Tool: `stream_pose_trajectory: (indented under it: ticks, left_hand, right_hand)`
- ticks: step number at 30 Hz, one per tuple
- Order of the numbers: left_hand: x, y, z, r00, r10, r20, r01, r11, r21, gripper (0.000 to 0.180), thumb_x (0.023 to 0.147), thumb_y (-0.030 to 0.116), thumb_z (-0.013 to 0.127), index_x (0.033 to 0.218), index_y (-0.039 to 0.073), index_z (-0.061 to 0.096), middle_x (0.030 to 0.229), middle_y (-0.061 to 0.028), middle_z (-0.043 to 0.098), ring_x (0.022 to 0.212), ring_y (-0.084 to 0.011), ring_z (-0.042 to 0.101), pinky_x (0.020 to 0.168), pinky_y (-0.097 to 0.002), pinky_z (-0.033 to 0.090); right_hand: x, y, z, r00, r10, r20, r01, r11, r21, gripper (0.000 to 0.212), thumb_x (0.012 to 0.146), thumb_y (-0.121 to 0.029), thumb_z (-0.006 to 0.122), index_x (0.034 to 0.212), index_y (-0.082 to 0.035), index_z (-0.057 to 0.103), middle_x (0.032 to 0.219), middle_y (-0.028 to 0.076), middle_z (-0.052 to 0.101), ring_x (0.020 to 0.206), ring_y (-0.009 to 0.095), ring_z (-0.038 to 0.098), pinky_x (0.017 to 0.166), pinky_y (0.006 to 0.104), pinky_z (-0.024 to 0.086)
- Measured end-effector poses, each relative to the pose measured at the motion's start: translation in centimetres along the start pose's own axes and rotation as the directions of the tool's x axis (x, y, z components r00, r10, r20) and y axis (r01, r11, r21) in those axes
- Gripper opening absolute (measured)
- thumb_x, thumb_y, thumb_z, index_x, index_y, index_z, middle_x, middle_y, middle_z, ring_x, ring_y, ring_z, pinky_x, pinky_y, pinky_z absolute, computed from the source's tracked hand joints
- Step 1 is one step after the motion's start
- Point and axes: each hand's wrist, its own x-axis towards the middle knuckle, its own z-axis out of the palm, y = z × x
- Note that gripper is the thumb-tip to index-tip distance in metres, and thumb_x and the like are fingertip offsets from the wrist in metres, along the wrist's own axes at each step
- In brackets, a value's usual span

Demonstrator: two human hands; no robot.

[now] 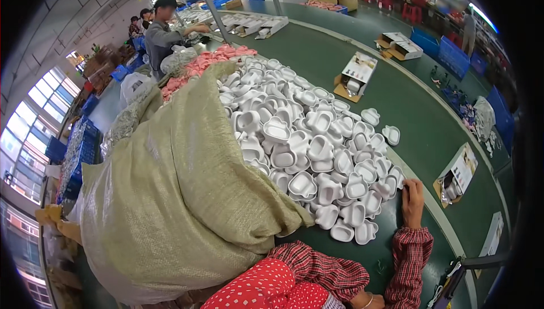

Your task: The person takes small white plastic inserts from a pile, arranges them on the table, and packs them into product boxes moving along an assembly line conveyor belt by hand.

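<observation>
Heap of white dishes [320, 147] out to the table's [383, 248] right edge, much seemingly left to handle; open carton [362, 68] beyond already holding something white; right hand [413, 200] at the heap's rim, grip unclear; left hand [376, 301] mostly out of view, grasp unclear

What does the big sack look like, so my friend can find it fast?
Start at the large heap of white hollow dishes in the middle. Along its left side slumps a woven sack, dull yellow-green, wrinkled and bulging. Unlike the smaller, shiny white plastic bag beyond it, this one is huge and made of coarse cloth.
</observation>
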Motion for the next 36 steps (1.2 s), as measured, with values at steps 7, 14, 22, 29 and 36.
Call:
stream_pose_trajectory:
  ticks: [7, 14, 22, 29, 36]
  left_hand:
    - [0.3, -0.6, 0.9, 0.994, 0.062, -0.094, -0.062, 0.998, 0.001, 0.026, 0.084, 0.032, 0.056, 0.082, 0.013, 0.074, 0.069, -0.0096, 0.066, 0.064, -0.0313, 0.062, 0.056, -0.0440, 0.048]
    - [-0.2, 0.1, 1.5, 0.990, 0.069, -0.121, -0.072, 0.997, -0.019, 0.025, 0.085, 0.030, 0.056, 0.082, 0.012, 0.073, 0.070, -0.0102, 0.066, 0.065, -0.0315, 0.062, 0.056, -0.0438, 0.048]
    - [-1.0, -0.5, 0.5, 0.950, 0.048, -0.307, -0.066, 0.997, -0.048, 0.022, 0.070, 0.027, 0.062, 0.058, 0.009, 0.064, 0.057, -0.0124, 0.059, 0.054, -0.0331, 0.060, 0.049, -0.0447, 0.047]
    - [-0.9, -0.4, -2.3, 0.986, 0.070, -0.150, -0.106, 0.963, -0.247, 0.028, 0.077, 0.020, 0.064, 0.100, 0.003, 0.063, 0.098, -0.0196, 0.061, 0.092, -0.0385, 0.059, 0.080, -0.0451, 0.048]
    - [-0.8, 0.1, -2.7, 0.983, 0.058, -0.175, -0.105, 0.956, -0.272, 0.031, 0.080, 0.018, 0.063, 0.108, 0.003, 0.060, 0.099, -0.0188, 0.062, 0.095, -0.0370, 0.058, 0.085, -0.0440, 0.046]
  right_hand:
    - [0.1, 0.3, -0.5, 1.000, 0.010, 0.007, -0.010, 1.000, -0.028, 0.017, 0.087, 0.004, 0.053, 0.104, 0.000, 0.055, 0.101, 0.017, 0.054, 0.093, 0.034, 0.057, 0.081, 0.0363, 0.046]
    - [-0.2, -0.7, 0.0, 1.000, 0.018, 0.005, -0.018, 1.000, -0.017, 0.017, 0.086, 0.005, 0.053, 0.102, 0.000, 0.055, 0.100, 0.017, 0.054, 0.092, 0.034, 0.057, 0.081, 0.0361, 0.046]
    - [0.1, 2.1, 2.0, 0.993, -0.055, -0.109, 0.052, 0.998, -0.026, 0.011, 0.081, 0.000, 0.054, 0.092, -0.001, 0.055, 0.093, 0.018, 0.055, 0.085, 0.038, 0.056, 0.072, 0.0424, 0.047]
    - [-1.3, 1.5, -0.1, 0.994, -0.009, -0.107, 0.007, 1.000, -0.020, 0.013, 0.083, -0.009, 0.068, 0.092, -0.006, 0.058, 0.097, 0.011, 0.054, 0.081, 0.029, 0.061, 0.070, 0.0367, 0.050]
    - [-1.0, 1.4, -3.1, 0.956, 0.152, -0.249, -0.144, 0.988, 0.049, 0.011, 0.084, -0.008, 0.067, 0.092, -0.004, 0.060, 0.093, 0.011, 0.052, 0.077, 0.029, 0.059, 0.068, 0.0361, 0.049]
